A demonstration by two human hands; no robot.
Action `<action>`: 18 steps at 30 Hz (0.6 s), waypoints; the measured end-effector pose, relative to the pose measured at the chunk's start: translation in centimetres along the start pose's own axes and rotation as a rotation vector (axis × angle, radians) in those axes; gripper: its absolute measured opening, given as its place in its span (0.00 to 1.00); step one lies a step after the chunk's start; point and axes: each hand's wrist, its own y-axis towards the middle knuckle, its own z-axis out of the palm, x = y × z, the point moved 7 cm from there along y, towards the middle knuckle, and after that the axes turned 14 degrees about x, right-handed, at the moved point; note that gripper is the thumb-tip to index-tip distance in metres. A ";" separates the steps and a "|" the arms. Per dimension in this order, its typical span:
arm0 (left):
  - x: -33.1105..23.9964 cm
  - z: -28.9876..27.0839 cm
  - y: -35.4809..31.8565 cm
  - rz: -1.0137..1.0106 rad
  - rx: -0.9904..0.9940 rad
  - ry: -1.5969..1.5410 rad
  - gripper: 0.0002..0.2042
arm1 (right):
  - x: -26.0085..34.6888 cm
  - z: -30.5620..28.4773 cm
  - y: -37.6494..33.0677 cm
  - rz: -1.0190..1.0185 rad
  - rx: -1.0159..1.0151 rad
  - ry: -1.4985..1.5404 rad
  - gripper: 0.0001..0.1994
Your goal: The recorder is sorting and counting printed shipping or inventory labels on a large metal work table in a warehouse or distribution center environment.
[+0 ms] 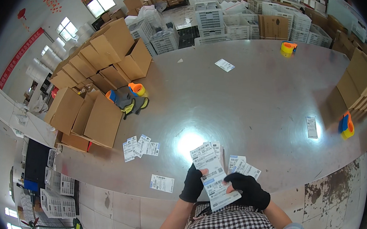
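Observation:
Near the table's front edge, both my hands, in black fingerless gloves, hold a bundle of printed white shipping labels. My left hand grips its left edge, thumb on top. My right hand is closed on the lower right side of the front strip, which hangs toward my checked apron. More labels show behind the front one. Beside my right hand, several loose labels lie on the table. To the left are a small fanned group of labels and a single label.
Open cardboard boxes stand along the left of the grey table, with grey gloves and tape dispensers beside them. Flattened cartons and another tape dispenser are at right. Plastic crates stack behind.

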 end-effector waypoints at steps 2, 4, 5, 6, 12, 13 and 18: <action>-0.6 0.6 -0.4 -0.009 -0.002 0.179 0.24 | -2.1 0.7 -0.5 0.235 0.030 0.222 0.11; -0.4 1.3 -0.5 -0.027 0.023 0.233 0.24 | -2.0 0.3 0.2 0.365 -0.003 0.118 0.08; 0.1 2.0 -0.6 0.016 0.090 0.040 0.23 | -2.4 0.1 0.3 0.367 -0.095 0.025 0.08; 0.5 2.7 -0.8 0.058 0.156 -0.153 0.23 | -2.7 -0.1 0.2 0.368 -0.188 -0.068 0.09; 0.2 4.2 -1.2 -0.061 0.067 0.466 0.19 | -4.4 0.0 -0.4 0.544 -0.264 0.141 0.14; 0.4 4.1 -1.2 -0.074 0.045 0.423 0.19 | -4.8 0.0 -0.6 0.468 -0.320 0.213 0.15; 0.4 1.6 -1.5 -0.068 0.032 0.208 0.22 | -5.3 2.5 -0.5 0.456 0.021 0.517 0.17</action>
